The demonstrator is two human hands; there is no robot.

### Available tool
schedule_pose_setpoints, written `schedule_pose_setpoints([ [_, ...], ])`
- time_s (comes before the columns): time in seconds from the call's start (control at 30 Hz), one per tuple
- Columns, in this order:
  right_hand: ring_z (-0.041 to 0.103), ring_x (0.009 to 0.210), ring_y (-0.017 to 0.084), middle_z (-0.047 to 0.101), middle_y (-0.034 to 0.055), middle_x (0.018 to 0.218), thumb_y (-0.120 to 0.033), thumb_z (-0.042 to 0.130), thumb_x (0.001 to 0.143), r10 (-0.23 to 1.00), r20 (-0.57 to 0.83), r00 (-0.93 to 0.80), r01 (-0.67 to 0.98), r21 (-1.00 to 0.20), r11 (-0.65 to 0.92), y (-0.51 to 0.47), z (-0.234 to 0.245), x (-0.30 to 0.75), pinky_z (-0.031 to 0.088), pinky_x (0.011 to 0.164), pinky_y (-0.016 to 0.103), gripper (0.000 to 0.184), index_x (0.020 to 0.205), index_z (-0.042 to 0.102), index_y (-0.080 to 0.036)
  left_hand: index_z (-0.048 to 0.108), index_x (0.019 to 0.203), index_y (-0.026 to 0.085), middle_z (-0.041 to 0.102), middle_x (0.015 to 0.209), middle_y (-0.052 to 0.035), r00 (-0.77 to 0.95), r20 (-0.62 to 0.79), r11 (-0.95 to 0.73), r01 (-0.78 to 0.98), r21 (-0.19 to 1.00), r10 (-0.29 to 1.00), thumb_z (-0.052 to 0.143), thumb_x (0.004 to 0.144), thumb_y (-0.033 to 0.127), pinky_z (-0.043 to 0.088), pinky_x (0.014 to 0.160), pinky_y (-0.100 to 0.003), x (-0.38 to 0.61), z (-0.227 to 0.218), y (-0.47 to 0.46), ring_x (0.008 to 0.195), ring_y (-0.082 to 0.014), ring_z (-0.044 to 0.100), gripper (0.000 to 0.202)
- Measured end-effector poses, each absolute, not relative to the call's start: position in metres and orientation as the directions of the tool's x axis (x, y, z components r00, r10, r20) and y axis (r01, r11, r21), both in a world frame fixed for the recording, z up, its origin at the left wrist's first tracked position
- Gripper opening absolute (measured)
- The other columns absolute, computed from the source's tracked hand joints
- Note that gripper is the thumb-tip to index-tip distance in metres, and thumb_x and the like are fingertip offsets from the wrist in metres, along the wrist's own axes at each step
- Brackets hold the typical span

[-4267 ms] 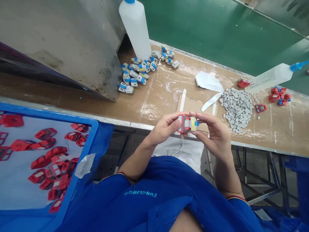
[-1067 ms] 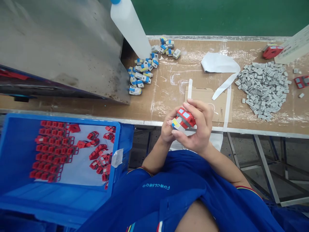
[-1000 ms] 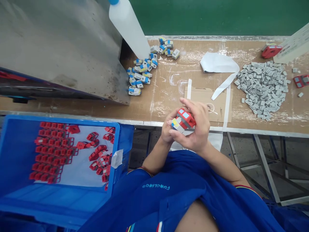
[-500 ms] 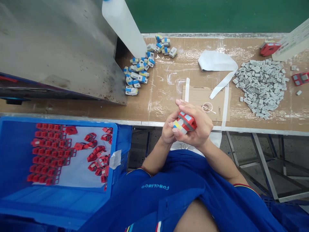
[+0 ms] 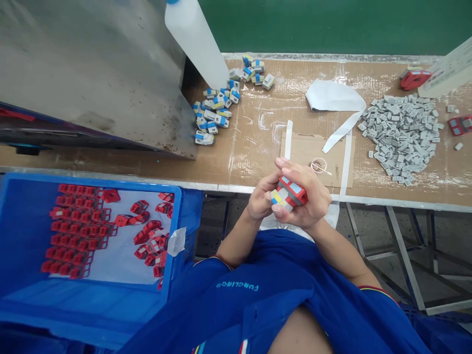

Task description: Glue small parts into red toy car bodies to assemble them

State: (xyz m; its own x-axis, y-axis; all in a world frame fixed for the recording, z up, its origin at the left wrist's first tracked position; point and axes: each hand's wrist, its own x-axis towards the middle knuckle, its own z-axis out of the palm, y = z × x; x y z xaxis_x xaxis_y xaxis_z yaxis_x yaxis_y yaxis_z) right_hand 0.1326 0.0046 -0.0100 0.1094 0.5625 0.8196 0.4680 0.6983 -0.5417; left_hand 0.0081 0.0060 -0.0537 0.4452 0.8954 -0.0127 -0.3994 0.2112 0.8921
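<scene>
Both my hands meet just below the table's front edge around a small red toy block [image 5: 290,192] with pale blue windows and a grey, yellow and blue end piece. My right hand [image 5: 309,201] wraps it from the right, fingers curled over its top. My left hand [image 5: 258,199] pinches the grey end from the left. A small ring of glue with a stick [image 5: 319,166] lies on a cardboard patch [image 5: 302,150] just beyond my hands.
A blue crate [image 5: 22,295] of red parts [image 5: 79,228] sits at my lower left. On the table lie a heap of grey pieces [image 5: 403,130], blue-and-grey pieces [image 5: 216,110], white paper [image 5: 332,98], a white bottle [image 5: 197,42] and a metal housing [image 5: 92,73].
My hands have turned the toy block and drawn it slightly down and toward me. The view has swung left since the oldest frame, showing more of the blue crate.
</scene>
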Motion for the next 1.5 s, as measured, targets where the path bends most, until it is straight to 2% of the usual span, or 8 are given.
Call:
schedule_pose_setpoints([
  [0.13,0.086,0.110,0.034,0.087,0.0156,0.118,-0.061,0.065,0.101,0.581,0.805,0.120,0.419,-0.571,0.706,0.004,-0.010,0.135,0.074,0.083,0.051,0.055,0.139,0.068,-0.021,0.075,0.128,0.024,0.077,0.101,-0.0069,0.466,0.082,0.191,-0.508,0.840,0.881,0.077,0.089,0.072,0.061,0.072,-0.030,0.009,-0.040,0.006,0.082,-0.0191,0.075,0.062],
  [0.3,0.086,0.105,0.032,0.087,0.0136,0.114,-0.063,0.064,0.101,0.611,0.777,0.154,0.370,-0.618,0.694,0.003,-0.009,0.137,0.075,0.081,0.047,0.048,0.128,0.070,-0.023,0.076,0.120,0.020,0.078,0.103,-0.0100,0.457,0.103,0.141,-0.469,0.872,0.883,0.072,0.090,0.078,0.064,0.079,-0.036,0.014,-0.029,0.008,0.087,-0.0238,0.077,0.066],
  [0.47,0.086,0.106,0.033,0.086,0.0142,0.114,-0.059,0.070,0.099,0.611,0.777,0.150,0.326,-0.623,0.711,0.002,-0.012,0.138,0.074,0.084,0.049,0.042,0.122,0.070,-0.022,0.077,0.120,0.019,0.077,0.107,-0.0108,0.438,0.167,0.085,-0.500,0.862,0.883,0.071,0.095,0.070,0.063,0.078,-0.034,0.015,-0.025,0.008,0.087,-0.0221,0.076,0.057],
  [0.57,0.085,0.105,0.033,0.086,0.0133,0.113,-0.056,0.069,0.100,0.620,0.768,0.160,0.318,-0.634,0.704,0.002,-0.015,0.137,0.073,0.085,0.050,0.039,0.123,0.068,-0.024,0.076,0.119,0.017,0.077,0.107,-0.0119,0.442,0.124,0.117,-0.479,0.870,0.888,0.073,0.091,0.074,0.063,0.078,-0.035,0.015,-0.025,0.008,0.088,-0.0240,0.076,0.064],
  [0.77,0.086,0.098,0.033,0.085,0.0110,0.105,-0.065,0.061,0.100,0.622,0.765,0.167,0.370,-0.634,0.680,0.002,-0.017,0.136,0.074,0.080,0.052,0.042,0.117,0.065,-0.027,0.076,0.120,0.017,0.077,0.110,-0.0125,0.422,0.096,0.115,-0.448,0.887,0.901,0.076,0.089,0.075,0.063,0.083,-0.035,0.013,-0.024,0.004,0.093,-0.0241,0.075,0.066],
  [1.0,0.084,0.115,0.033,0.085,0.0140,0.122,-0.060,0.066,0.100,0.651,0.753,0.100,0.283,-0.649,0.706,-0.001,-0.016,0.138,0.073,0.093,0.052,0.046,0.130,0.065,-0.024,0.074,0.116,0.021,0.073,0.094,-0.0060,0.410,0.153,0.079,-0.496,0.865,0.899,0.074,0.092,0.071,0.059,0.074,-0.031,0.012,-0.026,0.003,0.079,-0.0183,0.069,0.056],
  [1.2,0.084,0.115,0.033,0.085,0.0137,0.123,-0.063,0.061,0.102,0.645,0.760,0.083,0.334,-0.631,0.701,-0.002,-0.016,0.138,0.074,0.091,0.053,0.050,0.134,0.064,-0.025,0.076,0.118,0.025,0.074,0.096,-0.0030,0.417,0.214,0.046,-0.532,0.845,0.883,0.074,0.095,0.064,0.059,0.073,-0.028,0.010,-0.028,0.005,0.078,-0.0146,0.068,0.045],
  [1.5,0.078,0.131,0.032,0.080,0.0196,0.137,-0.053,0.073,0.100,0.570,0.816,0.092,0.276,-0.571,0.773,-0.004,-0.011,0.131,0.072,0.101,0.047,0.067,0.154,0.062,-0.014,0.080,0.111,0.025,0.077,0.089,-0.0023,0.384,0.056,0.142,-0.469,0.872,0.922,0.083,0.078,0.079,0.062,0.071,-0.029,0.005,-0.040,0.001,0.078,-0.0173,0.074,0.064],
])
